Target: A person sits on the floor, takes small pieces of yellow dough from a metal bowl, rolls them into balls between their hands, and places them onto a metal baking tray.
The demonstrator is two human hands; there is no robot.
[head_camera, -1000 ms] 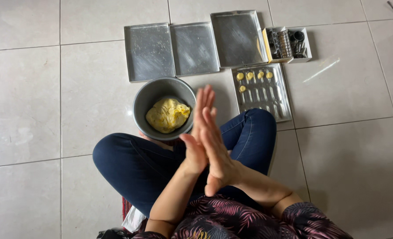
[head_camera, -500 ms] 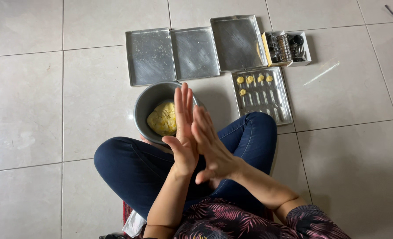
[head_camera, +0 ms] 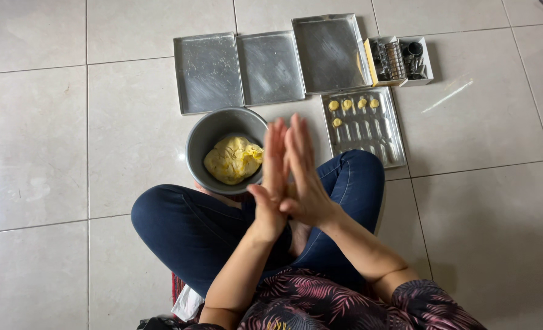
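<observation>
I sit cross-legged on a tiled floor, in blue jeans. My left hand and my right hand are pressed flat palm to palm above my knees, fingers straight and pointing away from me. Whatever may lie between the palms is hidden. Just beyond my hands, to the left, stands a grey metal bowl with a lump of yellow dough in it. To the right of my fingertips lies a metal tray carrying several small yellow dough pieces along its far end.
Three empty metal baking trays lie side by side past the bowl. A small open box of metal tools sits at the far right. A cloth bundle shows by my left hip.
My joined hands have slid against each other and shifted right, off the bowl, so the dough shows fully again. Bowl and trays have not moved.
</observation>
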